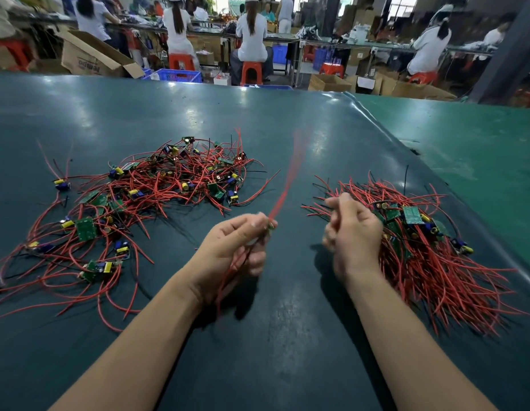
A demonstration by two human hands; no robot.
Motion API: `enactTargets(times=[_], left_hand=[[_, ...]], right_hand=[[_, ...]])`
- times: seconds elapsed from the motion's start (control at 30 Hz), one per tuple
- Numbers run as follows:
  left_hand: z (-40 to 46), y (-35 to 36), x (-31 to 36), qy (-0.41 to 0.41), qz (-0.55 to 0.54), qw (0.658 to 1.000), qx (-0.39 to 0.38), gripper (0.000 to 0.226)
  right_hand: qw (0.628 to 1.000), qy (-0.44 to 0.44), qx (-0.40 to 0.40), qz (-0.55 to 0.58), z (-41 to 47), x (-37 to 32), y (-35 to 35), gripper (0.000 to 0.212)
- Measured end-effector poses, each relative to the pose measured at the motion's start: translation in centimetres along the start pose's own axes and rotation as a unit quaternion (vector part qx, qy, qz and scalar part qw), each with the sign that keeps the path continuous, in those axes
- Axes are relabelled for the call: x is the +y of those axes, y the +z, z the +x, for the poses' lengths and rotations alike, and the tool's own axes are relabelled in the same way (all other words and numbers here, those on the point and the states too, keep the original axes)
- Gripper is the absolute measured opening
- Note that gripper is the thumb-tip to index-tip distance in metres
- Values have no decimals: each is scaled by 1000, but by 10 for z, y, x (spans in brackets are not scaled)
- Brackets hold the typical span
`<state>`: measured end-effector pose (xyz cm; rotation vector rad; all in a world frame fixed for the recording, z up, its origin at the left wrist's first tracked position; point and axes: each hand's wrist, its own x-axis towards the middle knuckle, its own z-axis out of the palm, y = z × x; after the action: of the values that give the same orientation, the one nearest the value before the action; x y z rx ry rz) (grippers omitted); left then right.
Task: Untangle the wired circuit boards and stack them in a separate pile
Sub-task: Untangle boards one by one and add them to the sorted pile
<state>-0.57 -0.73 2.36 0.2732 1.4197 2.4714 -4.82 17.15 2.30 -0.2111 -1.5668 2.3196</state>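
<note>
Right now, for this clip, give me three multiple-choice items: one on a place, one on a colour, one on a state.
1. Where does the neat pile lie?
A. Beside the right hand
B. Beside the left hand
C. On the floor

2. What colour are most wires in the tangled heap?
A. Blue
B. Red
C. White

3. What is the left hand doing?
A. Lying flat on the table
B. Resting on a box
C. Pinching a wired board

Key: 1 A, the aligned boards and wires lie against the right hand. 2 B, red strands dominate. 3 C, its fingers hold a small board with a blurred red wire rising from it.
</note>
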Motion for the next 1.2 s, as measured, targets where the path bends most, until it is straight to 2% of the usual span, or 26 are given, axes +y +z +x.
enactTargets(times=[0.1,0.2,0.33,0.4,0.47,0.57,0.63,0.7,0.8,0.9,0.97,1.07,1.13,1.2], left_hand=[[5,1,-1,18,32,996,76,30],[3,3,-2,11,101,992,81,33],[2,1,-1,7,148,984,100,41],[3,-1,-2,12,163,981,107,44],[5,-2,-3,15,148,984,102,43],[5,-7,-4,20,110,991,71,32],[6,-11,-2,22,134,986,101,28],[9,-16,-1,36,140,976,165,28],[15,-23,3,68,74,963,251,14],[17,-24,4,84,28,958,271,7],[17,-23,3,80,36,960,266,7],[17,-21,0,78,57,960,264,8],[18,-21,-2,85,65,954,281,8],[19,-23,-2,116,133,928,328,9]], right_hand=[[981,43,-159,-101,-24,2,10,57],[932,70,-318,-158,-39,1,12,48],[919,94,-346,-164,-38,-4,10,46],[917,110,-345,-168,-38,-5,9,37],[921,108,-333,-170,-38,-5,9,26],[959,56,-235,-146,-33,-3,10,33],[985,29,-142,-91,-26,-6,7,33],[996,-3,-79,-43,-18,-10,3,34],[998,-55,-7,1,-15,-14,0,36],[988,-92,92,78,-13,-18,-1,30],[979,-53,140,138,-11,-21,-4,28],[981,19,123,146,-12,-19,-4,25],[990,9,92,108,-14,-15,0,23],[996,-19,64,60,-16,-11,3,25]])
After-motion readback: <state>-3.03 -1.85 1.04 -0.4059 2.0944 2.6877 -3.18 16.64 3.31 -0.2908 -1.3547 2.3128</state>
